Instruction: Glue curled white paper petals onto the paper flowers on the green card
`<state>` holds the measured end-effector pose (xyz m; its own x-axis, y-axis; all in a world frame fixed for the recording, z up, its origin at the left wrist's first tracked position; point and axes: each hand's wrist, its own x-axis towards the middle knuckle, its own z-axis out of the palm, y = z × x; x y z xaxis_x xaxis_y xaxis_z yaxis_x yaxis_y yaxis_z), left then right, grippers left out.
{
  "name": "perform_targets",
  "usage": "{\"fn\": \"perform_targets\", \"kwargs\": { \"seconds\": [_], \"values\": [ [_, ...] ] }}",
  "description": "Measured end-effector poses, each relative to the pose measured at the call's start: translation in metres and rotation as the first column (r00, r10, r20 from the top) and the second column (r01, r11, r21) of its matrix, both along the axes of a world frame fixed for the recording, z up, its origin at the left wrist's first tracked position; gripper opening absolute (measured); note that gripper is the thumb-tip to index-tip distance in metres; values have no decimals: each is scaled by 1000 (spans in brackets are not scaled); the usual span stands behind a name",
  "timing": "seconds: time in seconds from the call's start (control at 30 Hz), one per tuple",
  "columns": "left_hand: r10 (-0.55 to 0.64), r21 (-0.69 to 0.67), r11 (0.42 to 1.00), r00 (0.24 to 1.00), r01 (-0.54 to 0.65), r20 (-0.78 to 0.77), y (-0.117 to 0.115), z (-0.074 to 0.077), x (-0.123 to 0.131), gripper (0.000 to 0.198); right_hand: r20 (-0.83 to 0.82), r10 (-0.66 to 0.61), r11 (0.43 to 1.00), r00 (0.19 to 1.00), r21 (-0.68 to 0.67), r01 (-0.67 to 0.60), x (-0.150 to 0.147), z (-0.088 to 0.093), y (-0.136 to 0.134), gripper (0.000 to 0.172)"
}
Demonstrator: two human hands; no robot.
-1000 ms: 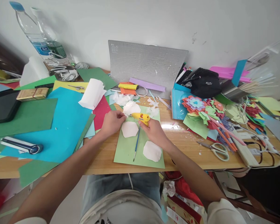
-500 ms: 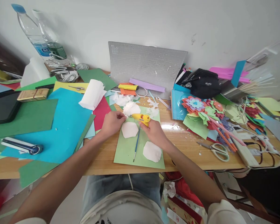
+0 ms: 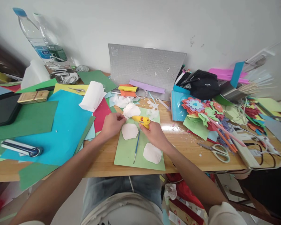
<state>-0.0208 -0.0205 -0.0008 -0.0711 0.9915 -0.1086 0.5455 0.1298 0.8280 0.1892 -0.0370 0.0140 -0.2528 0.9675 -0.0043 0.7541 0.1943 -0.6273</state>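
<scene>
My right hand is wrapped round a yellow hot glue gun, its nozzle pointing left at a ruffled white paper flower. With fingers pinched together, my left hand grips the near left edge of that flower; the fingertips are partly hidden. Beneath both hands lies a light green sheet of paper. On it are a white cut paper piece near my left hand, another white paper piece at the lower right, and a thin blue paintbrush between them.
Coloured paper, a stapler and a white paper roll lie left. A grey cutting mat leans on the wall behind a yellow cutter and paper scraps. Scissors, paper flowers and a power strip are right.
The view has shifted very slightly. Both hands stay in nearly the same place, the glue gun's nozzle still at the white paper flower.
</scene>
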Motion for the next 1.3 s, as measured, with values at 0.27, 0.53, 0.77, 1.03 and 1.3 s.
{"fn": "perform_targets", "kwargs": {
  "seconds": [0.27,0.53,0.77,1.03,1.3],
  "values": [
    [11,-12,1000,1000,-11,-5,0,1,0,20,30,-11,1000,999,12,11,0,0,0,31],
    [6,-30,1000,999,-5,32,0,0,-1,21,-218,-178,984,960,-49,171,25,14,-16,43],
    [5,-27,1000,999,-6,-37,1,7,0,19,-249,-454,829,855,232,508,105,-1,-31,41],
    [15,89,996,994,-6,-108,-2,9,8,20,-176,-506,821,844,200,534,162,-34,-24,46],
    [-14,132,991,998,22,-64,0,-1,9,23,-68,-467,858,882,207,470,168,-34,-18,45]
  ]
}}
